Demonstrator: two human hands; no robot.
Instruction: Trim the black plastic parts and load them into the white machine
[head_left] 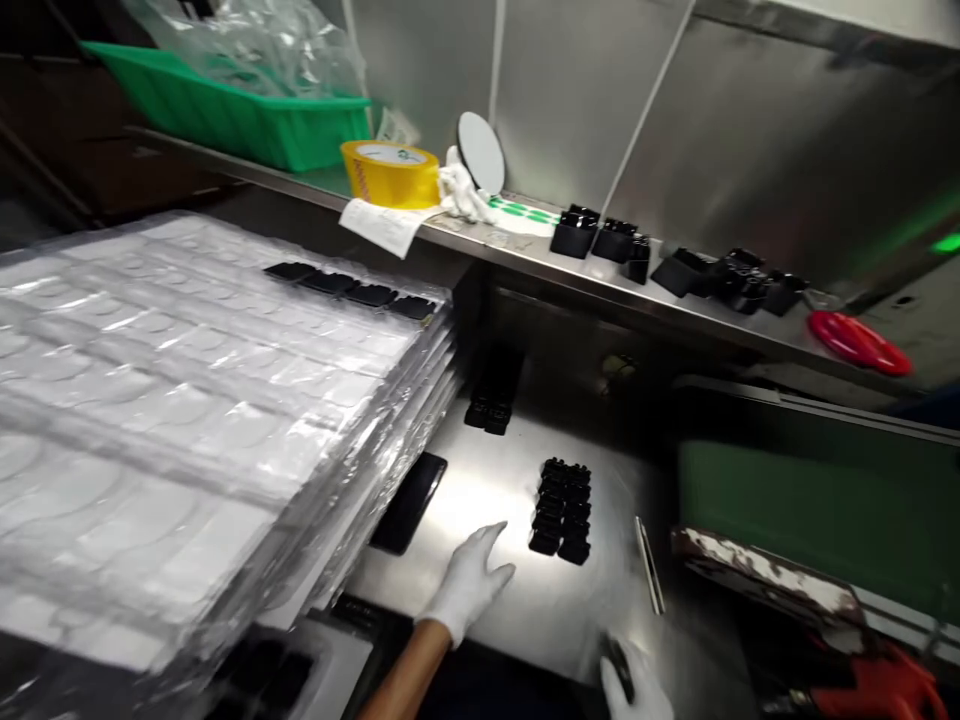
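Note:
My left hand (470, 580), in a white glove, is held over the metal worktop (517, 620) with thumb and fingers apart and nothing in them. To its right, small black plastic parts (561, 510) stand in two columns. Low in the view my right hand (636, 688), also gloved, grips a dark, elongated part (619, 664); motion blur hides its detail. A pair of metal tweezers (649, 565) lies above and to the right of that hand. Beyond my left hand, a dark phone-like slab (409, 503) rests partly beside the stacked trays.
Clear plastic trays (187, 400) are stacked high at left, with several black pieces (349, 288) in the top one. A shelf (525, 250) carries yellow tape (391, 172), a green bin (300, 125) and a red object (859, 342). A green conveyor-like surface (810, 510) lies right, near an orange tool (877, 690).

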